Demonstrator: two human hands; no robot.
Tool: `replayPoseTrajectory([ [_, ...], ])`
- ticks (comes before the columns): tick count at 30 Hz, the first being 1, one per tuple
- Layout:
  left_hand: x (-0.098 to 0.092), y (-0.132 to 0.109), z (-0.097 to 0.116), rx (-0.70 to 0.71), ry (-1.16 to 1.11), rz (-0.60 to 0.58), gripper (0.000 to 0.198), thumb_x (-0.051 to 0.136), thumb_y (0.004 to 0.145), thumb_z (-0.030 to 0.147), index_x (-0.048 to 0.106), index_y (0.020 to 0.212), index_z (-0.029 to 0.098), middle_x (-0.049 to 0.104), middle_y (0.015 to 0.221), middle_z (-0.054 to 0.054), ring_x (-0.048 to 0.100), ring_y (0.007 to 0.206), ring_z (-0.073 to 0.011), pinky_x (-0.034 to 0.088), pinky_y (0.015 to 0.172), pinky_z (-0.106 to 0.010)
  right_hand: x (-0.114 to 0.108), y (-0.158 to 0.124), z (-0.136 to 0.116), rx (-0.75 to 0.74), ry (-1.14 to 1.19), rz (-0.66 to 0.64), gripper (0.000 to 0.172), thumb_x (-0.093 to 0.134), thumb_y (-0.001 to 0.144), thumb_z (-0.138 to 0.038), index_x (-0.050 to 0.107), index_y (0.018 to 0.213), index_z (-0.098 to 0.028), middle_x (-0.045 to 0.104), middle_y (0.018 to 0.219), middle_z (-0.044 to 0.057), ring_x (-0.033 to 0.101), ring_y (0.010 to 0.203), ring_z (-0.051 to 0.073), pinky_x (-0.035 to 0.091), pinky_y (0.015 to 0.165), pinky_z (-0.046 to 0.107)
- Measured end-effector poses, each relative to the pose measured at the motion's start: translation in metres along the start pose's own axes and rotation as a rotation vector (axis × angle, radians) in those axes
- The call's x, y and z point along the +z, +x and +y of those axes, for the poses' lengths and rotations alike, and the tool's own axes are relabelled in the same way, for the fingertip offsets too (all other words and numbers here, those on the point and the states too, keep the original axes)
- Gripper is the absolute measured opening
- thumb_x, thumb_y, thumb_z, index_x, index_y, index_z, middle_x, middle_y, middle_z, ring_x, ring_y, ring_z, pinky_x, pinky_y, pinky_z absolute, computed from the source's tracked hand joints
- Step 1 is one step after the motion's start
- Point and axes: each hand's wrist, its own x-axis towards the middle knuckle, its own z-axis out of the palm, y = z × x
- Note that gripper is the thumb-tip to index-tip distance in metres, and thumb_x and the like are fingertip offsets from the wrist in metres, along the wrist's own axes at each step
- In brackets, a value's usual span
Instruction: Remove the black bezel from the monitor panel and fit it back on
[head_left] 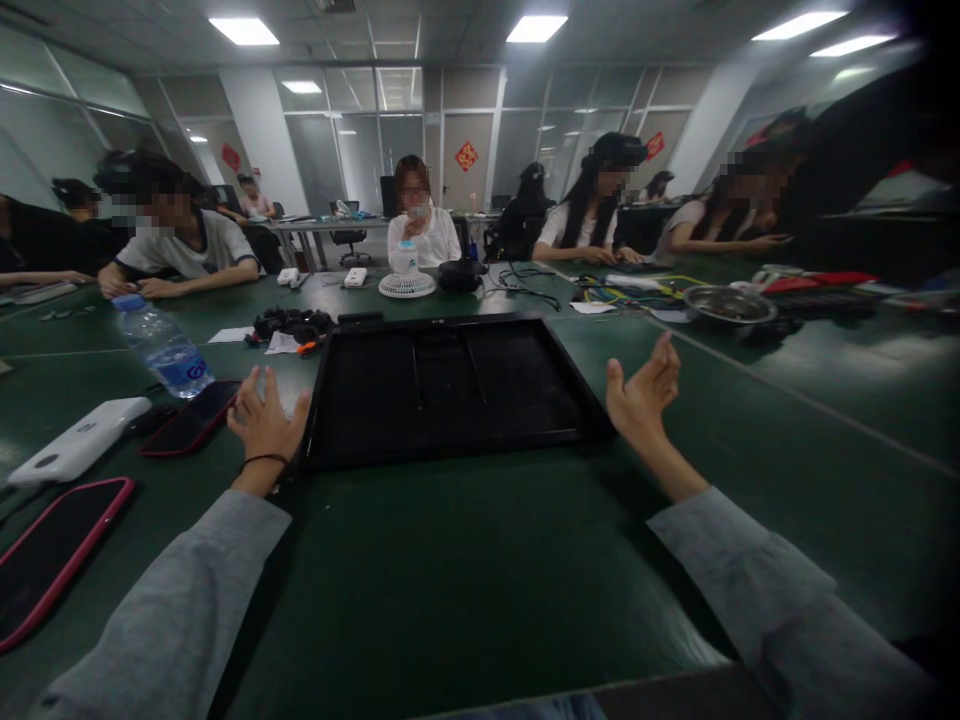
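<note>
A black rectangular frame-like panel (pixel 450 452) with a raised rim lies flat on the green table, two thin dark rods or cables showing inside it. Beside its left edge is my left hand (pixel 264 420), fingers spread and holding nothing; a dark band circles the wrist. My right hand (pixel 646 392) is raised just off the panel's right edge, thumb apart from the fingers, palm turned inward and bare. Whether either hand touches the rim I cannot tell. Close to my left hand lies a dark phone (pixel 192 420) with a red edge.
Left of the panel are a water bottle (pixel 163 345), a white power bank (pixel 81 440) and a pink-cased phone (pixel 60 560). Beyond it stand a small white fan (pixel 406 280) and a black pouch (pixel 460 274). Cables and a metal bowl (pixel 729 304) lie right. Several people sit around.
</note>
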Motion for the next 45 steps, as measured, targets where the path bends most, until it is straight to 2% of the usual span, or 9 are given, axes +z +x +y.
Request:
replayPoseTrajectory([
  [2, 0.011, 0.003, -0.007, -0.050, -0.096, -0.171, 0.065, 0.045, 0.093, 0.055, 0.051, 0.144, 0.015, 0.049, 0.148, -0.018, 0.046, 0.136, -0.0331, 0.035, 0.112, -0.054, 0.010, -0.002, 0.005, 0.015, 0.017, -0.076, 0.083, 0.033, 0.095, -0.060, 0.007, 0.160, -0.016, 0.027, 0.157, 0.024, 0.024, 0.146, 0.040, 0.030, 0.107, 0.071],
  [5, 0.023, 0.003, -0.011, -0.058, -0.200, -0.406, 0.055, 0.044, 0.092, 0.056, 0.064, 0.128, 0.020, 0.070, 0.119, -0.011, 0.063, 0.112, -0.0276, 0.047, 0.101, -0.042, 0.028, -0.005, 0.015, -0.025, 0.116, -0.380, 0.076, 0.031, 0.093, -0.060, 0.027, 0.155, -0.015, 0.041, 0.152, 0.021, 0.037, 0.142, 0.036, 0.033, 0.111, 0.064],
  [8, 0.027, 0.002, -0.010, -0.023, -0.196, -0.426, 0.054, 0.042, 0.093, 0.054, 0.065, 0.126, 0.019, 0.072, 0.114, -0.010, 0.065, 0.105, -0.0271, 0.049, 0.097, -0.039, 0.043, -0.007, 0.027, -0.072, 0.237, -0.575, 0.069, 0.031, 0.093, -0.056, 0.041, 0.148, -0.016, 0.050, 0.146, 0.018, 0.047, 0.137, 0.030, 0.035, 0.116, 0.051],
  [16, 0.023, 0.000, -0.007, -0.023, -0.161, -0.410, 0.054, 0.043, 0.093, 0.053, 0.064, 0.130, 0.019, 0.072, 0.117, -0.011, 0.066, 0.105, -0.0281, 0.050, 0.095, -0.039, 0.049, -0.008, 0.036, -0.065, 0.257, -0.522, 0.063, 0.037, 0.093, -0.047, 0.043, 0.147, -0.016, 0.051, 0.147, 0.016, 0.047, 0.138, 0.031, 0.037, 0.115, 0.051],
  [22, 0.024, 0.000, -0.007, -0.019, -0.190, -0.399, 0.052, 0.044, 0.093, 0.052, 0.064, 0.130, 0.021, 0.072, 0.119, -0.010, 0.066, 0.108, -0.0284, 0.049, 0.097, -0.040, 0.045, -0.007, 0.031, -0.083, 0.274, -0.513, 0.057, 0.040, 0.092, -0.043, 0.048, 0.144, -0.021, 0.062, 0.135, 0.013, 0.058, 0.126, 0.033, 0.044, 0.107, 0.056],
  [26, 0.023, 0.001, -0.007, -0.039, -0.196, -0.371, 0.058, 0.046, 0.093, 0.051, 0.057, 0.138, 0.015, 0.069, 0.125, -0.015, 0.065, 0.114, -0.0292, 0.048, 0.101, -0.042, 0.041, -0.007, 0.026, -0.088, 0.221, -0.471, 0.062, 0.040, 0.091, -0.044, 0.046, 0.145, -0.016, 0.060, 0.136, 0.017, 0.054, 0.128, 0.034, 0.042, 0.109, 0.055],
  [32, 0.020, -0.002, -0.003, 0.055, -0.210, -0.137, 0.068, 0.048, 0.092, 0.049, 0.041, 0.150, 0.013, 0.051, 0.145, -0.019, 0.054, 0.130, -0.0287, 0.040, 0.111, -0.046, 0.026, -0.011, 0.009, -0.125, 0.016, -0.319, 0.076, 0.038, 0.092, -0.054, 0.028, 0.155, -0.014, 0.048, 0.142, 0.023, 0.044, 0.133, 0.038, 0.039, 0.104, 0.062],
  [37, 0.021, -0.006, 0.000, 0.124, -0.214, -0.302, 0.057, 0.031, 0.099, 0.047, 0.044, 0.149, 0.022, 0.050, 0.148, -0.012, 0.044, 0.139, -0.0261, 0.036, 0.115, -0.049, 0.023, -0.017, 0.001, -0.091, -0.046, -0.351, 0.077, 0.033, 0.093, -0.062, 0.020, 0.158, -0.022, 0.039, 0.148, 0.020, 0.038, 0.136, 0.040, 0.033, 0.105, 0.068],
  [45, 0.011, -0.008, 0.008, 0.112, -0.063, -0.260, 0.057, 0.036, 0.098, 0.046, 0.047, 0.148, 0.022, 0.045, 0.153, -0.013, 0.043, 0.138, -0.0328, 0.036, 0.113, -0.056, 0.017, -0.020, -0.003, -0.137, -0.056, -0.278, 0.074, 0.033, 0.094, -0.058, 0.021, 0.157, -0.021, 0.039, 0.147, 0.020, 0.039, 0.135, 0.038, 0.033, 0.105, 0.065],
])
